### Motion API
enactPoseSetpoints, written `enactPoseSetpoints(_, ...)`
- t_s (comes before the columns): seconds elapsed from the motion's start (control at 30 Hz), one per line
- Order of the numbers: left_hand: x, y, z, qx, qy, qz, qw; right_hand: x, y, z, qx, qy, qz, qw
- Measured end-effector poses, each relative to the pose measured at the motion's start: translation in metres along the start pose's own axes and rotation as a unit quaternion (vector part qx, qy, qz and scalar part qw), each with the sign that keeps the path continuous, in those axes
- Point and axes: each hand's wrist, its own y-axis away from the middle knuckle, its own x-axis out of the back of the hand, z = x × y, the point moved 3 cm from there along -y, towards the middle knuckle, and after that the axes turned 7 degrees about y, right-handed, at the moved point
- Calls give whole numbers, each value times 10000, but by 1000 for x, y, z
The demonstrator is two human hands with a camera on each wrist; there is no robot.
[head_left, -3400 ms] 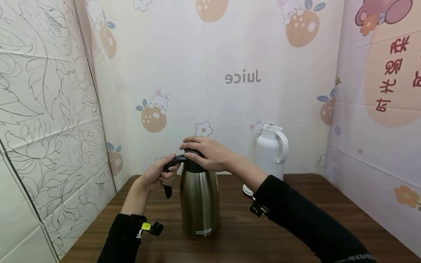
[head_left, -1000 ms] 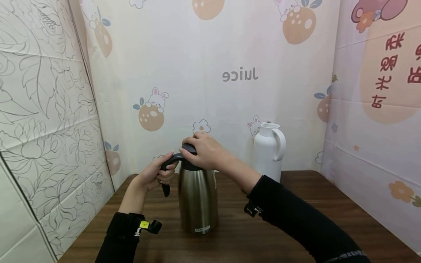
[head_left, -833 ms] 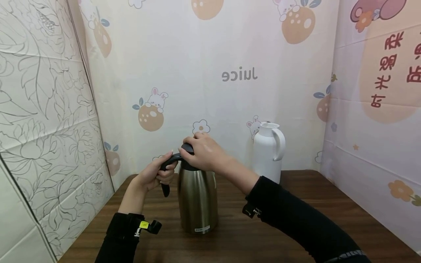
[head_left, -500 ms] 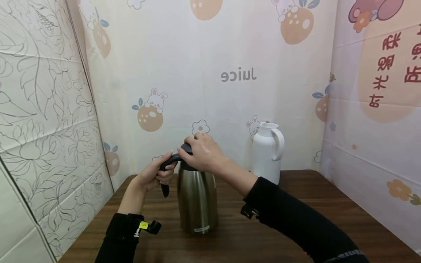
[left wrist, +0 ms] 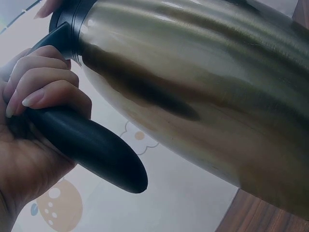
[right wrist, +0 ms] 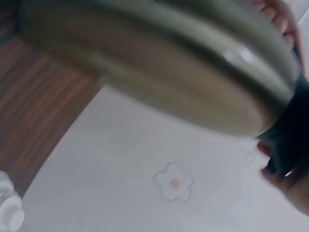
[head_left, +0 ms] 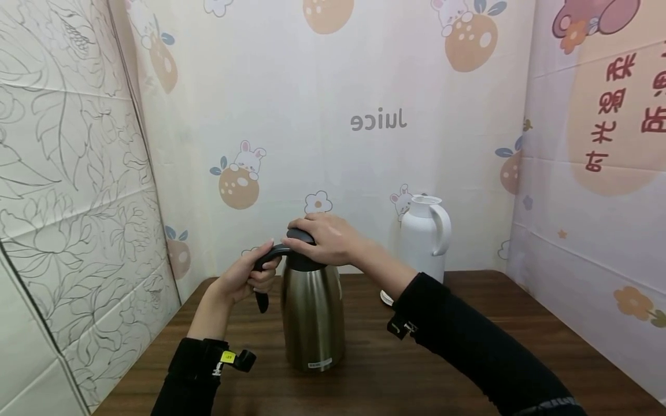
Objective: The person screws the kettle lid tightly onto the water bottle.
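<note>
A brushed, gold-toned thermos jug (head_left: 314,318) stands upright on the brown table, with a small label near its base. My left hand (head_left: 244,274) grips its black handle (head_left: 276,251); the left wrist view shows the fingers (left wrist: 53,84) wrapped round the upper handle, its lower end (left wrist: 111,150) sticking out free. On top, my right hand (head_left: 335,240) holds the black lid (head_left: 300,235), thumb on the near side and fingers over the far side. Part of the lid is hidden beneath that palm. The right wrist view is blurred and filled mostly by the jug's body (right wrist: 193,72).
Behind my right forearm stands a white jug (head_left: 420,242) with a loop handle and no lid visible on its mouth. A white round piece (head_left: 387,298) lies beside its base, partly covered by the sleeve. Patterned cloth walls (head_left: 322,156) enclose the table (head_left: 416,370) at the back and sides.
My right hand twisted at the wrist on the lid, dipping half a second ago; now it is turned back and lies flatter over it. The left hand keeps its grip; the jug stays put.
</note>
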Motion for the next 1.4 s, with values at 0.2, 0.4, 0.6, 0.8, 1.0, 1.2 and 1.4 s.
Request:
enactPoseSetpoints(0.2,1,1,-2,40,39,19,10000,-7,0,8,376,116,198,9990)
enactPoseSetpoints(0.4,1,2,-3,91,63,108,9999,-12,0,6,199,311,440,9983)
enactPoseSetpoints(0.6,0,2,-2,101,-1,240,9997,-11,0,1,-97,463,417,9980)
enactPoseSetpoints(0.8,0,3,-1,135,-32,316,9994,-8,-1,-8,-643,701,215,9952)
enactPoseSetpoints(1.0,1,4,0,125,-46,320,9994,-7,-3,-17,-1143,1079,164,9874)
enactPoseSetpoints(1.2,0,3,0,104,-40,291,9995,-5,-5,-26,-1621,1427,61,9764)
enactPoseSetpoints(1.4,0,1,2,66,-41,229,9997,-1,-4,-26,-1669,1390,-31,9761)
